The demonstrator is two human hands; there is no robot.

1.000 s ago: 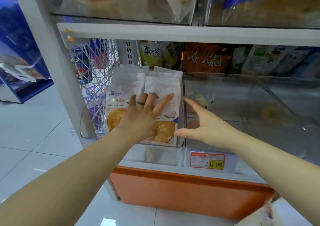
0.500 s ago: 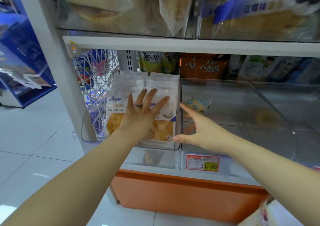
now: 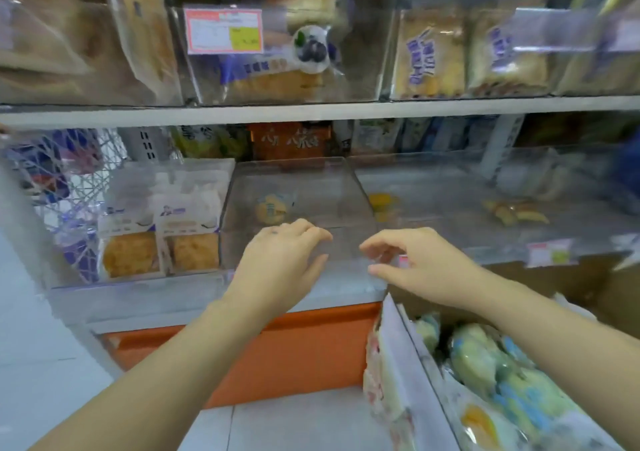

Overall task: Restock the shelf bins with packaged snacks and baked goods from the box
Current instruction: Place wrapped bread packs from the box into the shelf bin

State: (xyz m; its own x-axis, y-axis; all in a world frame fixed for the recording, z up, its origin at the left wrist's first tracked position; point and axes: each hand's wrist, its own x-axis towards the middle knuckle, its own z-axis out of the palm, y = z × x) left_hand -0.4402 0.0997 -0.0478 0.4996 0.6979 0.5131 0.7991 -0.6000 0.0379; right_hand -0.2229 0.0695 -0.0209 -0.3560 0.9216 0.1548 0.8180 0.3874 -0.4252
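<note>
A shop shelf unit stands on a white tiled floor (image 3: pixel 41 364), with a white shelf board (image 3: pixel 311 109) across the middle and an orange base panel (image 3: pixel 277 346) below. Clear bins line both levels, and the upper ones hold wrapped bread.

Three bins show on the lower level:
- The left bin (image 3: pixel 194 277) has two pastry packs (image 3: pixel 131 246) standing side by side at its front.
- The middle bin (image 3: pixel 294 180) holds one small round pack (image 3: pixel 272 208) at its back, and its floor is otherwise bare.
- The right bin (image 3: pixel 450 180) has a few blurred yellow pieces.

Two price tags show plainly, one (image 3: pixel 225 29) on an upper bin and one (image 3: pixel 550 253) at the lower right.

The left hand (image 3: pixel 284 253) and right hand (image 3: pixel 415 263) hover near each other at the middle bin's front edge. Their fingers are loosely curled and hold nothing. Whether they touch the rim cannot be told.

The cardboard box (image 3: pixel 398 346) of packaged snacks (image 3: pixel 485 357) sits at the lower right, under the right forearm, just beside the base panel.
</note>
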